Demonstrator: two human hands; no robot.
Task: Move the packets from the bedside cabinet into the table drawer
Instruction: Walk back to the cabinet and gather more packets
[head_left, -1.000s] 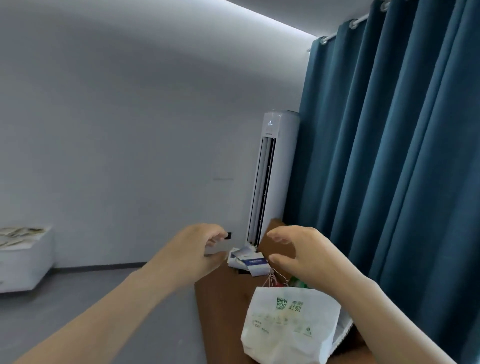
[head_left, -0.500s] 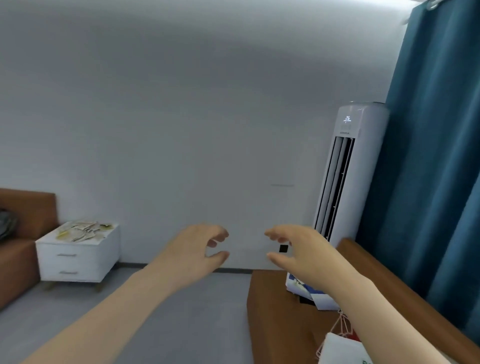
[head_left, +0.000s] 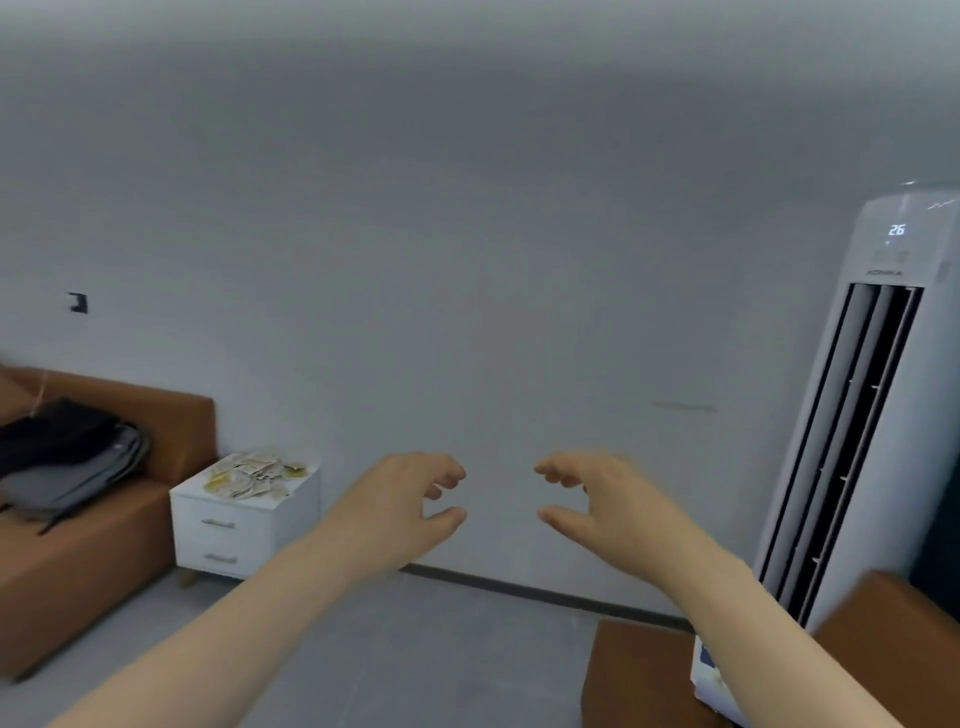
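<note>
Well left of the left hand (head_left: 400, 512), packets (head_left: 254, 480) lie heaped on the bedside cabinet (head_left: 244, 540).
Left and right hand (head_left: 608, 512) are empty, fingers loosely curled, well apart from the heap; a hasty scoop could scatter loose packets off the edge.

Blurry packets (head_left: 252, 480); table (head_left: 636, 675) partly beyond bottom edge
</note>
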